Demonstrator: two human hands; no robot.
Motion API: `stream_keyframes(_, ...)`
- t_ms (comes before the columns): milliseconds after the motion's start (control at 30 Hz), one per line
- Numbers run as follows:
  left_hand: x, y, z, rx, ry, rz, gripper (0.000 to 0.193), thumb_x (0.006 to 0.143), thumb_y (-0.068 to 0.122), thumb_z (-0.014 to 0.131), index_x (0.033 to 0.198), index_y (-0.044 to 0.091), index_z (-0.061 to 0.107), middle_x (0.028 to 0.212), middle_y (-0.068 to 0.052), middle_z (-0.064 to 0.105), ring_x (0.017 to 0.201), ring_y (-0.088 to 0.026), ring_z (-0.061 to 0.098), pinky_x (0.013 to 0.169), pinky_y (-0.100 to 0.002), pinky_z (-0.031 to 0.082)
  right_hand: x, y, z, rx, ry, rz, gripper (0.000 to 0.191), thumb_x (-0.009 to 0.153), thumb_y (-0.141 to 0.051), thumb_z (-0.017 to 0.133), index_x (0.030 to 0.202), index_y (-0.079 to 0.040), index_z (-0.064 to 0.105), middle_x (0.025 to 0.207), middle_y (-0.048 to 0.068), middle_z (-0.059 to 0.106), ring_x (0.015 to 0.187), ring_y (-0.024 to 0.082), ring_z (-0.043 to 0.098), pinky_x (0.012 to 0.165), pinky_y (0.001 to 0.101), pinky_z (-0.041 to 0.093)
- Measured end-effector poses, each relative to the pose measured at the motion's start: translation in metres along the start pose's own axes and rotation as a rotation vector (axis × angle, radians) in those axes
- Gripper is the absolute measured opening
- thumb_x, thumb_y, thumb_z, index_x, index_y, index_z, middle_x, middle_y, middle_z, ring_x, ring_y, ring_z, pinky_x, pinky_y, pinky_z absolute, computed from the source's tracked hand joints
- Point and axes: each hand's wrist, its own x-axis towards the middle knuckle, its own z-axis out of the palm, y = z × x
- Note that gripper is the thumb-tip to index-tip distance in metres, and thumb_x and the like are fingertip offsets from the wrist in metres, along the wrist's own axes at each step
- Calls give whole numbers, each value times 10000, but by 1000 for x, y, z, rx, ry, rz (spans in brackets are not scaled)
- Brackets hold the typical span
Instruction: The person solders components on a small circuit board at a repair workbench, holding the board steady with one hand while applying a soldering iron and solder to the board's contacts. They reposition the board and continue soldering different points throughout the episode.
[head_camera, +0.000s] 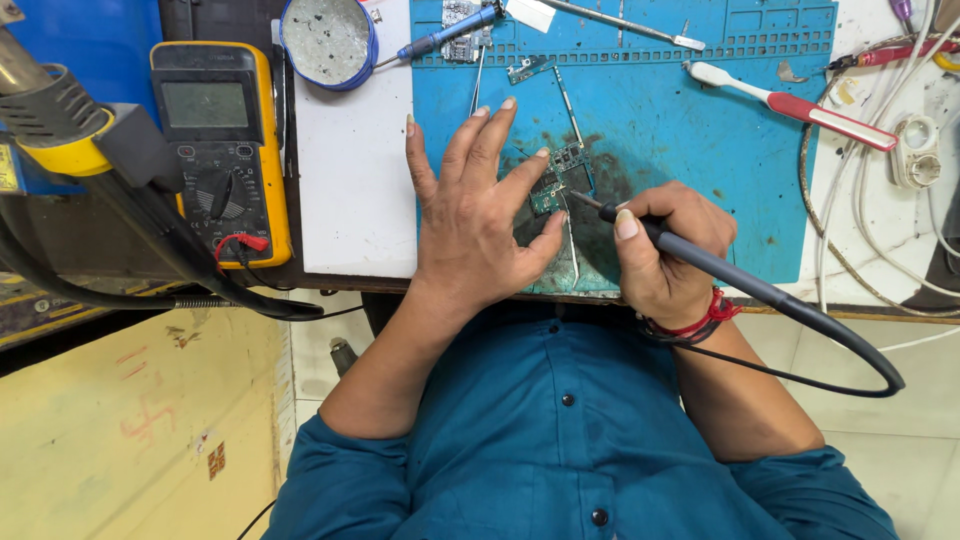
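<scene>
My left hand (475, 225) lies flat with fingers spread, its fingertips pressing the small green circuit board (560, 180) down on the blue mat (680, 130). My right hand (665, 250) is closed around the dark soldering iron (700, 255), gripped like a pen, tip touching the board just beyond my left thumb. The board looks thin, light, stiff and fragile, so I judge it best held by its bare edges, not its parts. The iron's cord (850, 350) loops off past my right wrist. A yellow meter (220, 140) sits well to the left of my left hand, and 1 red-handled brush (800, 105) lies beyond my right.
</scene>
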Motion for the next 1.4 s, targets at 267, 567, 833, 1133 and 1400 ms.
stream_keyframes(267,0,-1,1,-6,8,9,546,851,475,781,1258,113,750,1562,-207,447,1483,-345,364,1247,-652,-32,6,-5,0,-29,-73,-30,117,1035,-115,689,963,-28,659,794,91,630,610,199,589,596,306,439)
stream_keyframes(567,-1,-2,4,8,9,19,548,855,478,779,1261,111,747,1563,-214,446,1485,-342,356,1245,-651,-34,8,-7,1,-38,-86,-32,105,1026,-115,700,971,-31,668,792,91,630,611,208,589,599,310,443)
stream_keyframes(833,-1,-2,2,0,13,15,543,854,466,780,1262,108,748,1567,-216,444,1486,-342,354,1250,-658,-24,8,-5,1,-43,-88,-42,109,1017,-113,702,961,-26,669,782,91,630,640,220,590,595,313,442)
stream_keyframes(1133,-1,-1,2,-4,9,9,544,852,468,777,1263,112,747,1562,-219,445,1484,-350,353,1243,-662,-22,7,-6,1,-53,-83,-44,112,1025,-118,705,962,-32,670,780,88,628,625,212,590,597,312,439)
stream_keyframes(1400,-1,0,1,-8,3,2,550,851,470,776,1266,111,745,1560,-222,447,1482,-357,362,1245,-651,-32,8,-7,1,-52,-84,-56,112,1021,-114,705,961,-27,669,796,92,638,616,211,595,600,311,445)
